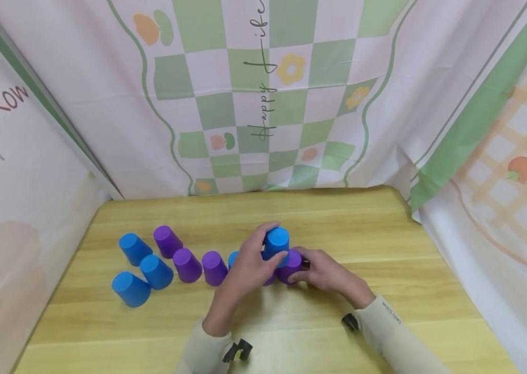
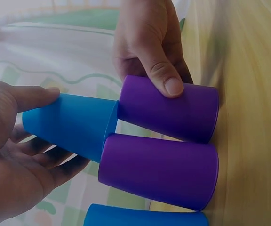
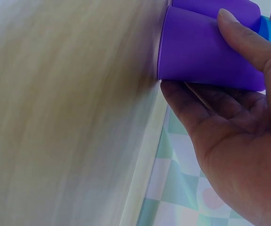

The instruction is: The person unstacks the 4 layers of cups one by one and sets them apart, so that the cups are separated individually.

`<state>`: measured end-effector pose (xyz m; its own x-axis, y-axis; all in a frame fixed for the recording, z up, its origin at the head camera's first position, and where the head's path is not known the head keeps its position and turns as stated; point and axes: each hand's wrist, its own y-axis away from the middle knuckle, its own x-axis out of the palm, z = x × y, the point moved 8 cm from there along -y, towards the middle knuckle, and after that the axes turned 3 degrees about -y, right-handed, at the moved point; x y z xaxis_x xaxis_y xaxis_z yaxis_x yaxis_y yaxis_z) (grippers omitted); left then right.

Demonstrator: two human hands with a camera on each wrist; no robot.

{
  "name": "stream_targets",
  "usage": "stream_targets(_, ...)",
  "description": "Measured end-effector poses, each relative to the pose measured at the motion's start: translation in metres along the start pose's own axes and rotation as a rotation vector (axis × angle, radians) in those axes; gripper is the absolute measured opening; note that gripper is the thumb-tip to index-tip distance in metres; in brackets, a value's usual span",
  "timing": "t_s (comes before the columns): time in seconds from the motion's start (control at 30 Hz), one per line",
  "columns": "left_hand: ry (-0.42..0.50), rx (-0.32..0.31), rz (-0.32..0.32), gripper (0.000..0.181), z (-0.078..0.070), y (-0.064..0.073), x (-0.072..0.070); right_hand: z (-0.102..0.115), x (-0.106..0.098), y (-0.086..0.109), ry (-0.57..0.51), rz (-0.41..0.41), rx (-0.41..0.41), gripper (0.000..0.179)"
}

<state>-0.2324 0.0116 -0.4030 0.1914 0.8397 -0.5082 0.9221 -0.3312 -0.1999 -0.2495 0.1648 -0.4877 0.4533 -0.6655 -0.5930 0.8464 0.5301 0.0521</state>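
Note:
My left hand point(image 1: 251, 265) grips an upside-down blue cup point(image 1: 276, 241) between thumb and fingers. In the left wrist view, that blue cup point(image 2: 72, 125) has its rim right at the tops of two purple cups, bridging the spot where they meet. The right-hand one of these, a purple cup point(image 1: 293, 265) at the row's end, is held by my right hand point(image 1: 326, 271). Its thumb lies on one side of the purple cup point(image 3: 206, 52) and its fingers on the other. The neighbouring purple cup point(image 2: 159, 172) stands upside down, mostly hidden by my left hand in the head view.
Leftward along the row are a partly hidden blue cup point(image 1: 232, 258) and a purple cup point(image 1: 215, 268). Further left stand two purple cups point(image 1: 187, 265) and three blue cups point(image 1: 131, 289), all upside down on the wooden table point(image 1: 291, 343). Printed curtains point(image 1: 254, 114) hang behind and beside it.

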Motion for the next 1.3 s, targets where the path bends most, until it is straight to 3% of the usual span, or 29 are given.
stream_targets(0.2,0.006,-0.005,-0.017,0.059,0.001,0.005,-0.01,-0.001,0.001,0.0,-0.013,0.003,-0.002,0.035)
stream_targets(0.47,0.014,-0.101,-0.043,0.058,0.005,0.019,-0.036,0.0,0.0,0.001,-0.008,-0.006,-0.023,0.031)
stream_targets(0.7,-0.047,-0.088,-0.157,0.057,0.006,0.034,-0.068,0.0,0.0,-0.001,-0.004,-0.008,-0.013,0.035)
stream_targets(0.93,-0.04,-0.189,-0.163,0.056,0.015,0.052,-0.092,0.001,0.0,-0.002,0.007,-0.006,-0.026,0.033)
stream_targets(1.3,-0.116,-0.146,-0.246,0.061,0.02,0.076,-0.128,-0.001,0.001,-0.001,-0.012,-0.003,0.01,0.035)
